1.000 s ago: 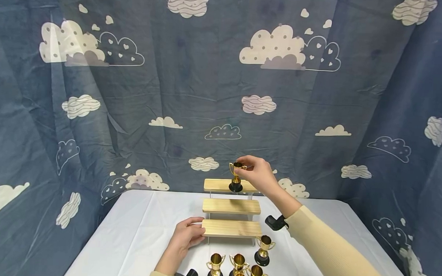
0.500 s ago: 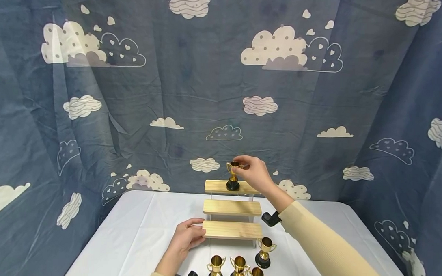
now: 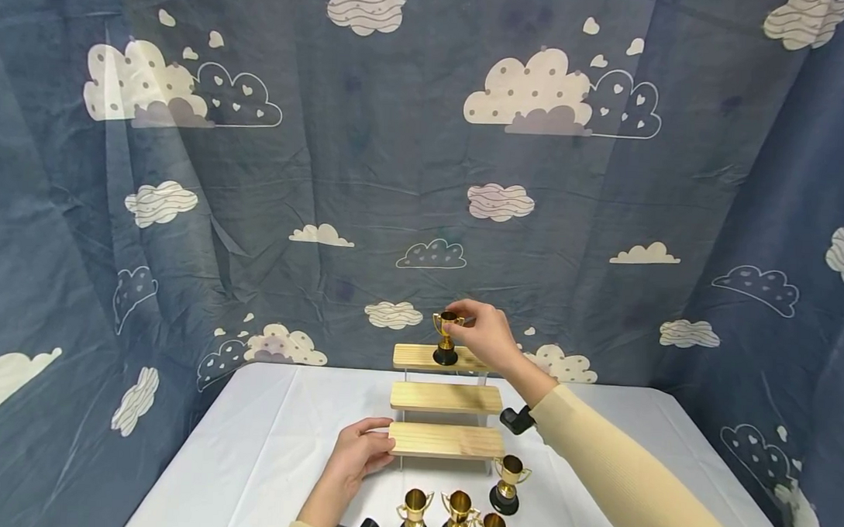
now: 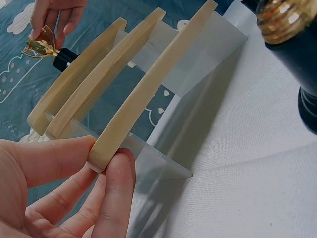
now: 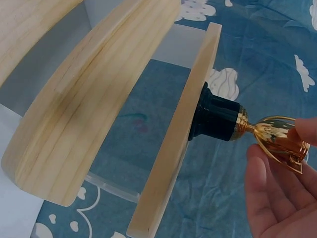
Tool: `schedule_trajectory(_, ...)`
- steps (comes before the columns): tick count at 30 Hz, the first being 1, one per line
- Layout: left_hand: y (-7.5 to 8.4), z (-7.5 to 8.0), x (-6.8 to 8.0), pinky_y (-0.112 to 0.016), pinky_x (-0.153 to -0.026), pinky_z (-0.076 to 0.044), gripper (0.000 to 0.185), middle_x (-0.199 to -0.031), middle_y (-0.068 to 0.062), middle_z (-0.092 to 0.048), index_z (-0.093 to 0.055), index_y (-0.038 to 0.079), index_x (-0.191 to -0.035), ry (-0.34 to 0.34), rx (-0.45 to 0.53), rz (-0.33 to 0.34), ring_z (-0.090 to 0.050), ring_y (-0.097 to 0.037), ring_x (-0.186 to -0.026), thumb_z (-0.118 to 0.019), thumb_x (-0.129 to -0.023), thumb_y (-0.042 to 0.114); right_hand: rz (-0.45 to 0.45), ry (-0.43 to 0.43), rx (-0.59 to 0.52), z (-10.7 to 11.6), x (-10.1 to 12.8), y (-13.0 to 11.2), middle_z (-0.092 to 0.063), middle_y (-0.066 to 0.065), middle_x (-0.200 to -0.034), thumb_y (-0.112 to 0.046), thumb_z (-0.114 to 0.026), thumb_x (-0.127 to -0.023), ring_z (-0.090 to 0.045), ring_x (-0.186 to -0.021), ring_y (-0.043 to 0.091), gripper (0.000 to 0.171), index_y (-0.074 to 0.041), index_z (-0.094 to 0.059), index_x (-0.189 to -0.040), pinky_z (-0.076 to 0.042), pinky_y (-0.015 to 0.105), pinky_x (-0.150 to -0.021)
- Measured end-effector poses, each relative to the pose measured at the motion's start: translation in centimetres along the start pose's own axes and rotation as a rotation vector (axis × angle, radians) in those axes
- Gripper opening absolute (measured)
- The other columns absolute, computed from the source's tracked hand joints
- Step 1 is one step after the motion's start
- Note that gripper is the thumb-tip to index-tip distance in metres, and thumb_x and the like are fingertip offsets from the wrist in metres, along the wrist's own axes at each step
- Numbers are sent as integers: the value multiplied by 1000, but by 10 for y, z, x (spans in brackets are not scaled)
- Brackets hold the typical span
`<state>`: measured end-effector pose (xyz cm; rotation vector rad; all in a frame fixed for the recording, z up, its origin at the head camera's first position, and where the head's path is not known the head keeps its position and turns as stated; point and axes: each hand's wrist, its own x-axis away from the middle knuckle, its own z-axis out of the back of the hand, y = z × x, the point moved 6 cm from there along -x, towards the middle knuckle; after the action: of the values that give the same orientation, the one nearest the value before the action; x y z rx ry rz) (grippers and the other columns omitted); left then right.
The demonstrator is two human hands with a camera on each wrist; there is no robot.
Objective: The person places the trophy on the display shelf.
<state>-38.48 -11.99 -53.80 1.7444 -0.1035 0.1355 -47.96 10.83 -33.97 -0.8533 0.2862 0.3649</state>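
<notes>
A small gold trophy cup [image 3: 446, 338] with a black base stands upright on the top shelf of a three-tier wooden display stand [image 3: 447, 441]. My right hand [image 3: 485, 334] pinches its cup part near the handle; the right wrist view shows the trophy's black base [image 5: 215, 116] against the top board. At the stand's left end, my left hand [image 3: 356, 455] grips the lowest board. In the left wrist view, thumb and fingers [image 4: 116, 191] pinch the end of that board [image 4: 148, 89] from both faces. Clear side supports hold the boards up.
Several more gold trophies stand on the white-covered table [image 3: 262, 444] in front of the stand, one trophy [image 3: 506, 483] just by its right front corner. A blue cloud-print curtain [image 3: 398, 154] hangs behind and at both sides.
My right hand has shifted the trophy slightly left and down onto the top shelf, then held there. The left hand has stayed on the lowest board.
</notes>
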Motion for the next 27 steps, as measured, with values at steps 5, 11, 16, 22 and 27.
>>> schedule_trajectory(5, -1, 0, 1, -32, -69, -62, 51, -88, -10, -71, -63, -6, -126, -7, 3, 5, -71, -18, -73, -74, -76, -5, 4, -7, -4, -3, -2, 3, -71, -7, -110, -32, -76, -91, -67, -90, 15, 34, -21, -70, -122, -57, 40, -78)
schedule_trajectory(11, -1, 0, 1, -31, -67, -61, 51, -88, -9, -70, -63, -6, -125, -12, 14, -9, -70, -16, -71, -74, -75, -5, 17, -10, -24, -3, -3, 6, -70, -3, -116, -31, -74, -92, -69, -92, 19, 37, -20, -69, -126, -58, 41, -78)
schedule_trajectory(16, -1, -1, -1, -30, -66, -61, 50, -87, -9, -70, -64, -5, -124, -12, 13, -6, -70, -16, -70, -74, -75, -4, 22, -2, -21, -2, -3, 9, -69, -1, -117, -31, -75, -92, -69, -92, 21, 39, -18, -68, -128, -59, 42, -76)
schedule_trajectory(22, 0, -1, 0, -30, -66, -61, 51, -87, -9, -69, -64, -5, -125, -9, 16, -6, -70, -16, -71, -74, -75, -5, 10, -16, -4, -2, -4, 11, -68, -1, -120, -32, -75, -91, -68, -91, 16, 41, -23, -66, -130, -59, 41, -78)
schedule_trajectory(27, 1, 1, 1, -31, -67, -61, 51, -87, -9, -69, -62, -7, -126, -11, 22, -15, -69, -16, -71, -74, -77, -5, -5, -22, -13, 0, -3, 12, -67, 0, -121, -32, -76, -91, -68, -94, 16, 44, -27, -63, -132, -59, 43, -81)
